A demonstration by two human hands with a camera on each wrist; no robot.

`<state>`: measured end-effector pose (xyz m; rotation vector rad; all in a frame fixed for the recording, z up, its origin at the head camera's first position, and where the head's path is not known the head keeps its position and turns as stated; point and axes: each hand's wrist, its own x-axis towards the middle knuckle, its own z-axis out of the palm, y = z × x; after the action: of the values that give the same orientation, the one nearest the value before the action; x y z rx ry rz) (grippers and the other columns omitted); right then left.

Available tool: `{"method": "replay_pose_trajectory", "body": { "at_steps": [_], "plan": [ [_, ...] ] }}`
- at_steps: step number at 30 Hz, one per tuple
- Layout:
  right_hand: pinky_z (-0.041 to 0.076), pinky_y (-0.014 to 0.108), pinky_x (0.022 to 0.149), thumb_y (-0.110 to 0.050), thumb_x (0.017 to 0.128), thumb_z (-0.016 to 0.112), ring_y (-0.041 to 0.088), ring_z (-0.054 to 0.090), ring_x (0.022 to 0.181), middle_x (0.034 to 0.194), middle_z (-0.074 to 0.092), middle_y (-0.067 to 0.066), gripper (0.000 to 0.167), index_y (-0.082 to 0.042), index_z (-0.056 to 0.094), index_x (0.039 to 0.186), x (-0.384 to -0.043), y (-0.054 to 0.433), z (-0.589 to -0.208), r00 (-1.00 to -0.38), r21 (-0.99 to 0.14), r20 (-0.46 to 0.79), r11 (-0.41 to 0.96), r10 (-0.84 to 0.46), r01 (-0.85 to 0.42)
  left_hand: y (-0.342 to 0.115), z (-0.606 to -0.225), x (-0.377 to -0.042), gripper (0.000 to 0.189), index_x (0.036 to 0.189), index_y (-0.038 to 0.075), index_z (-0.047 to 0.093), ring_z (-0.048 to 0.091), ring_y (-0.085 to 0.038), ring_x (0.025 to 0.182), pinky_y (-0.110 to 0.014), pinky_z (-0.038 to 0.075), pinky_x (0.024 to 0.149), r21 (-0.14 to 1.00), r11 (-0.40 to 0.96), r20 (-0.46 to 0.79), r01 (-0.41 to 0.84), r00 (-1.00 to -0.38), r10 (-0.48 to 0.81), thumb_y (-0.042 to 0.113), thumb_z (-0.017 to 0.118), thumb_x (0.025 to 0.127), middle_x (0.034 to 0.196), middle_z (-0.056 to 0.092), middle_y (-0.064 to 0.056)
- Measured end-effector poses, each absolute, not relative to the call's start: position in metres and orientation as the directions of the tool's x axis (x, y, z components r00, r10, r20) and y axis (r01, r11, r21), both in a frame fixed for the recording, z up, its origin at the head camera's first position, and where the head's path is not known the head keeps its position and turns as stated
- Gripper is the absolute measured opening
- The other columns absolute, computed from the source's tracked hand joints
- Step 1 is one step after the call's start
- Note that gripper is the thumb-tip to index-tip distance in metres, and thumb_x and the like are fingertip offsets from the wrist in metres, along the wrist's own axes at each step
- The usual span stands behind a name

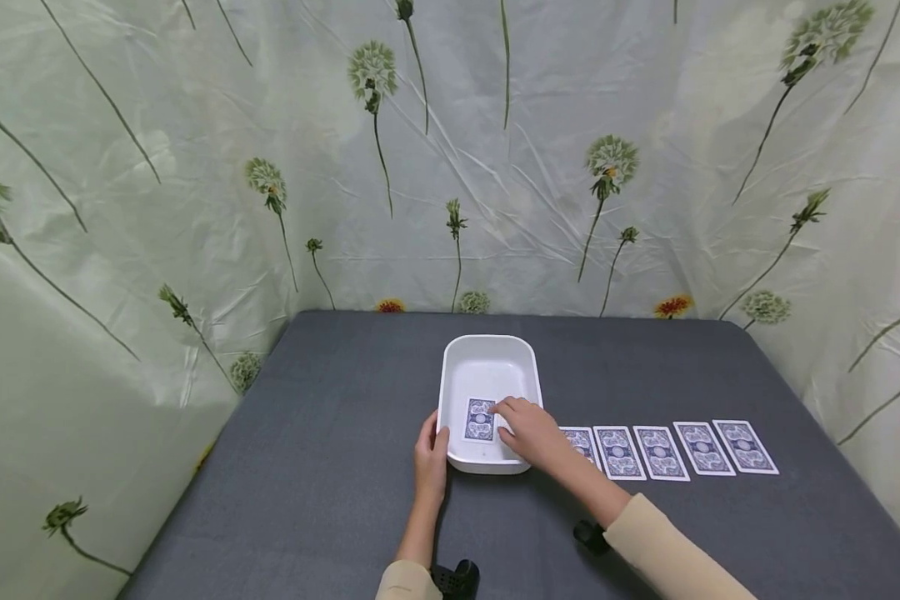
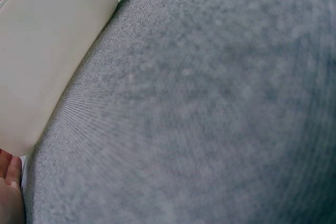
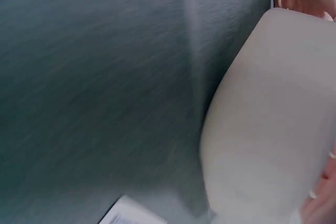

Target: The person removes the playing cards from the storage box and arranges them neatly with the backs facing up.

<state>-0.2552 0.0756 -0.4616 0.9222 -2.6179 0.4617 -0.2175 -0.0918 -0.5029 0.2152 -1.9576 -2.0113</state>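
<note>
A white rectangular tray [image 1: 491,367] stands on the dark grey table in the head view. My left hand [image 1: 431,462] holds its near left side, with the thumb by the rim; in the left wrist view, fingers [image 2: 13,171] lie against the tray wall [image 2: 47,51]. Inside the tray lies a blue-and-white playing card [image 1: 479,419], back up. Over the tray's right side reaches my right hand [image 1: 532,429], its index fingertip at the card's right edge and its thumb apart from it. The right wrist view mostly shows the tray's outer wall [image 3: 268,119].
Several face-down playing cards [image 1: 660,452] lie in a row to the tray's right; my right forearm partly covers the nearest one. Grey cloth [image 1: 330,467] covers the table. A flower-print curtain [image 1: 495,167] hangs behind and along the sides.
</note>
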Motion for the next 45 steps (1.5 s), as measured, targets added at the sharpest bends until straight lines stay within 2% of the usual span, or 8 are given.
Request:
{"method": "replay_pose_trajectory", "body": {
  "at_steps": [3, 7, 10, 14, 23, 32, 38, 45],
  "plan": [
    [0.048, 0.040, 0.076, -0.017, 0.074, 0.070, 0.027, 0.059, 0.094, 0.105, 0.062, 0.010, 0.038, -0.005, 0.061, 0.109, -0.264, 0.062, -0.466, -0.784, -0.185, 0.286, 0.771, -0.551, -0.609, -0.093, -0.513, -0.224, 0.036, 0.123, -0.006, 0.050, 0.050, -0.029, 0.110, -0.015, 0.041, 0.083, 0.991, -0.021, 0.116, 0.131, -0.935, -0.336, 0.002, 0.046, 0.088, 0.123, 0.054, -0.025],
    [0.042, 0.045, 0.092, -0.032, 0.071, 0.074, 0.031, 0.049, 0.116, 0.127, 0.051, 0.015, 0.065, -0.003, 0.051, 0.124, -0.276, 0.054, -0.471, -0.851, -0.192, 0.056, 0.831, -0.522, -0.522, -0.093, -0.527, -0.231, 0.036, 0.125, -0.002, 0.051, 0.051, -0.024, 0.108, -0.015, 0.041, 0.083, 0.990, -0.033, 0.121, 0.140, -0.934, -0.337, 0.004, 0.047, 0.089, 0.123, 0.055, -0.022],
    [0.035, 0.048, 0.099, -0.043, 0.069, 0.074, 0.032, 0.038, 0.128, 0.140, 0.040, 0.016, 0.081, -0.003, 0.043, 0.132, -0.282, 0.052, -0.472, -0.863, -0.180, -0.090, 0.860, -0.497, -0.477, -0.093, -0.531, -0.232, 0.037, 0.125, -0.003, 0.050, 0.052, -0.024, 0.107, -0.016, 0.042, 0.082, 0.987, -0.028, 0.142, 0.161, -0.930, -0.338, 0.005, 0.046, 0.089, 0.121, 0.055, -0.023],
    [0.033, 0.047, 0.102, -0.049, 0.070, 0.071, 0.032, 0.033, 0.131, 0.144, 0.034, 0.014, 0.087, -0.004, 0.037, 0.136, -0.290, 0.049, -0.473, -0.859, -0.164, -0.195, 0.879, -0.474, -0.448, -0.093, -0.532, -0.231, 0.037, 0.125, -0.003, 0.050, 0.052, -0.024, 0.105, -0.016, 0.042, 0.082, 0.985, -0.029, 0.152, 0.172, -0.930, -0.336, 0.005, 0.046, 0.088, 0.121, 0.055, -0.024],
    [0.041, 0.043, 0.093, -0.041, 0.067, 0.077, 0.026, 0.043, 0.115, 0.128, 0.045, 0.012, 0.081, -0.004, 0.043, 0.130, -0.297, 0.038, -0.465, -0.853, -0.195, -0.236, 0.883, -0.465, -0.427, -0.095, -0.527, -0.229, 0.037, 0.125, -0.005, 0.049, 0.051, -0.027, 0.108, -0.016, 0.041, 0.084, 0.989, -0.004, 0.140, 0.151, -0.928, -0.346, 0.006, 0.046, 0.090, 0.123, 0.054, -0.024],
    [0.041, 0.043, 0.091, -0.037, 0.064, 0.080, 0.025, 0.043, 0.105, 0.113, 0.046, 0.011, 0.077, -0.005, 0.043, 0.123, -0.303, 0.034, -0.466, -0.849, -0.166, -0.280, 0.893, -0.449, -0.417, -0.091, -0.503, -0.217, 0.036, 0.122, -0.010, 0.048, 0.050, -0.033, 0.109, -0.015, 0.040, 0.084, 0.990, -0.010, 0.127, 0.138, -0.933, -0.336, 0.002, 0.045, 0.088, 0.121, 0.053, -0.029],
    [0.041, 0.044, 0.091, -0.036, 0.062, 0.081, 0.024, 0.042, 0.104, 0.111, 0.045, 0.010, 0.075, -0.006, 0.044, 0.120, -0.304, 0.032, -0.466, -0.845, -0.162, -0.288, 0.893, -0.450, -0.420, -0.094, -0.522, -0.225, 0.036, 0.124, -0.006, 0.049, 0.049, -0.031, 0.112, -0.013, 0.039, 0.084, 0.988, -0.044, 0.128, 0.151, -0.933, -0.337, 0.003, 0.046, 0.089, 0.123, 0.053, -0.026],
    [0.038, 0.046, 0.094, -0.037, 0.061, 0.081, 0.024, 0.041, 0.106, 0.113, 0.044, 0.011, 0.078, -0.009, 0.043, 0.123, -0.308, 0.033, -0.466, -0.845, -0.161, -0.301, 0.897, -0.443, -0.412, -0.093, -0.516, -0.224, 0.036, 0.124, -0.008, 0.049, 0.048, -0.033, 0.113, -0.013, 0.039, 0.085, 0.989, -0.034, 0.127, 0.146, -0.935, -0.332, 0.001, 0.045, 0.089, 0.124, 0.052, -0.027]
  ]
}}
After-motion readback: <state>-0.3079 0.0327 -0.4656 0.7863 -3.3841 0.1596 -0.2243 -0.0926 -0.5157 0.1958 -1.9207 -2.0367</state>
